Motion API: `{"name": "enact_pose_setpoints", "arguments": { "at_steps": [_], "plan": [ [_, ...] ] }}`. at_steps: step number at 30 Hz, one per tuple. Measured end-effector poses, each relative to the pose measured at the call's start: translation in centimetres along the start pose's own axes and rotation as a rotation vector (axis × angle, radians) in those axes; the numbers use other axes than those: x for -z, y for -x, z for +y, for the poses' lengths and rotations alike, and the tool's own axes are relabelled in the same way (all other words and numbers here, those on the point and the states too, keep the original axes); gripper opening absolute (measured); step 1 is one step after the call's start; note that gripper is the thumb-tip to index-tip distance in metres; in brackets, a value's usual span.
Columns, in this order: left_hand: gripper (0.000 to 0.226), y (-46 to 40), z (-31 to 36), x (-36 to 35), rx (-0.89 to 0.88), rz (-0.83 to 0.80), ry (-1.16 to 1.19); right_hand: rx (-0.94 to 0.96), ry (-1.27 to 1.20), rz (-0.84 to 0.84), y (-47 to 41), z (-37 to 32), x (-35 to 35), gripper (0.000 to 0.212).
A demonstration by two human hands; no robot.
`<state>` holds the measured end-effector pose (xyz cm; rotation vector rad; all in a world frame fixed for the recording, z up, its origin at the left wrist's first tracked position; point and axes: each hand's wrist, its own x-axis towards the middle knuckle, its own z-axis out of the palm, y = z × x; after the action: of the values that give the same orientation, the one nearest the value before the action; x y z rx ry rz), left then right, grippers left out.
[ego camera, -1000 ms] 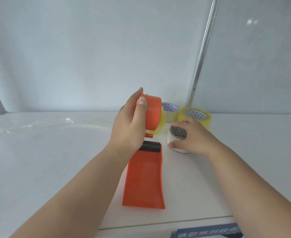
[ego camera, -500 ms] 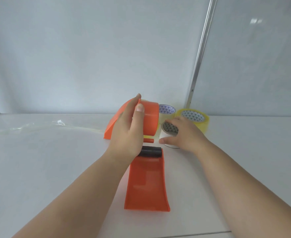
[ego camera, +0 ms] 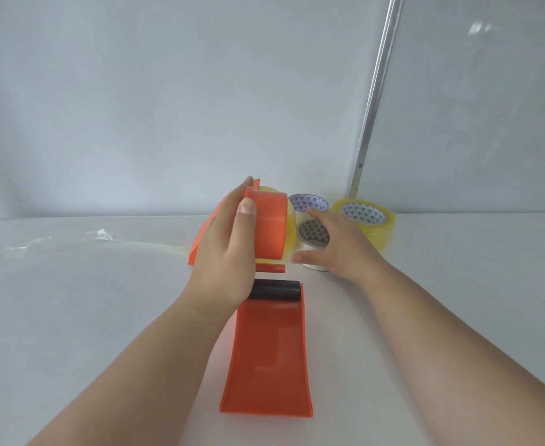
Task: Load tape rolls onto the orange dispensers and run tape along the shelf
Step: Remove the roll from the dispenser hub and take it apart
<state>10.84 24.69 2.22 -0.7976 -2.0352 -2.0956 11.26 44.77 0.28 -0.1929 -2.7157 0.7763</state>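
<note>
Head view: your left hand [ego camera: 229, 252] is clamped around the hub of an orange dispenser [ego camera: 269, 231], thumb on the near face and fingers wrapped behind, holding it lifted over the middle of the shelf [ego camera: 71, 317]. A yellowish roll already sits around that hub, its edge showing on the right side. Your right hand [ego camera: 335, 249] lies flat and spread, fingers apart, over a white roll [ego camera: 313, 235] that stands on end just right of the held dispenser; whether the fingers have closed on it I cannot tell, they look laid on, not gripping.

What the coming move turns on: the white roll lies directly under your right hand and just beside the left one, so the right is the hand to lift it. Its core points straight up, while the hub you hold points sideways toward the right, so you would likely have to tip the roll on edge before it can slide on.

Behind, toward the shelf's back edge, stand another white roll [ego camera: 308, 202] and a yellow roll [ego camera: 366, 220]. A second orange dispenser [ego camera: 267, 358] lies flat toward the front edge, long axis front to back, black roller [ego camera: 276, 289] at its far end. A strip of clear tape [ego camera: 71, 246] trails left across the shelf.
</note>
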Motion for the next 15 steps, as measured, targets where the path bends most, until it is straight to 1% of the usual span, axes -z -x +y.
{"name": "enact_pose_setpoints", "arguments": {
  "at_steps": [2,5,7,9,10,11,12,13,15],
  "plan": [
    [0.044,0.0,0.1,0.0,-0.006,-0.003,-0.004,0.016,0.036,0.016,0.2,-0.2,0.1,0.101],
    [0.052,0.0,0.0,0.0,-0.019,-0.001,0.004,0.018,0.08,0.024,0.5,-0.4,0.6,0.095],
    [0.056,0.0,0.0,0.1,-0.032,-0.007,0.003,0.03,0.033,0.083,0.6,-0.2,0.9,0.08],
    [0.053,0.0,0.0,0.1,-0.047,-0.014,0.008,0.029,-0.061,0.243,0.5,0.3,1.5,0.059],
    [0.051,0.1,0.1,0.1,-0.046,-0.016,0.019,0.002,-0.069,0.33,0.4,0.7,1.9,0.052],
    [0.052,0.1,0.1,0.1,-0.048,-0.014,0.017,-0.049,-0.025,0.387,0.4,1.2,2.3,0.046],
    [0.053,0.1,0.2,0.1,-0.046,-0.013,0.014,-0.12,0.049,0.406,0.3,1.8,2.6,0.043],
    [0.054,0.2,0.2,0.2,-0.044,-0.006,0.008,-0.194,0.12,0.392,0.2,2.4,2.9,0.04],
    [0.055,0.2,0.1,0.3,-0.052,-0.004,-0.007,-0.309,0.198,0.31,0.2,3.4,3.0,0.041]
  ]
}}
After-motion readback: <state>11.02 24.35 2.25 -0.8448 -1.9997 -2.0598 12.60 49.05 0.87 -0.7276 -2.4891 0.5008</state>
